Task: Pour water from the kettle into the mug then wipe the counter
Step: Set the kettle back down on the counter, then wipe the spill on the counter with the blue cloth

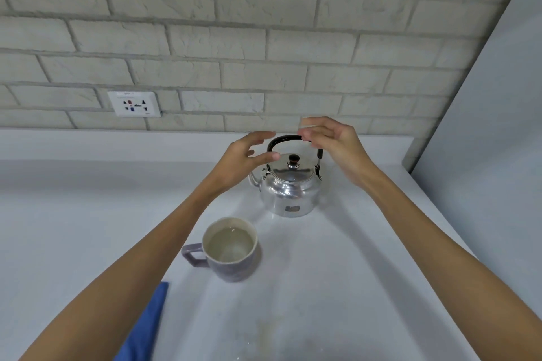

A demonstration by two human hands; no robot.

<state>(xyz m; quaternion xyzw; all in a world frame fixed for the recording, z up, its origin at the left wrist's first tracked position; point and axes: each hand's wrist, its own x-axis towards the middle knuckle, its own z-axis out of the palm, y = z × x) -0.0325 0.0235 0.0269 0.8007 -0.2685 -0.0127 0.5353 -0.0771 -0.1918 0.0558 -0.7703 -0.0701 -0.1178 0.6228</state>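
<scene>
- The shiny metal kettle (289, 186) stands upright on the white counter (337, 287), near the back, w/ its lid on.
- The lid has a small dark knob (293, 159) in the middle.
- The kettle's black handle (286, 139) arches up over the lid.
- Its spout (254, 180) points to the left.
- The right hand (333, 145) is at the top of the handle, on the handle's right side.
- Right fingers are spread and loose, not wrapped round the handle. They are blurry, so I can't tell if the tips touch it.
- The left hand (245, 158) is just beside the kettle, on its left, up by the handle & lid.
- Left fingers are loose and curved, holding nothing. The thumb tip is close to the lid edge; can't tell if it touches.
- The purple-grey mug (230, 249) sits on the counter in front of the kettle, a bit to the left, apart from it.
- The mug has water in it, and its handle sticks out to the left.
- A blue cloth (146, 325) lies at the bottom left of the counter, partly hidden under the left arm.
- Behind the counter is a pale brick wall (234, 38) w/ a white socket plate (134, 104) on its left part.
- A plain grey wall (504, 126) stands on the right side.
</scene>
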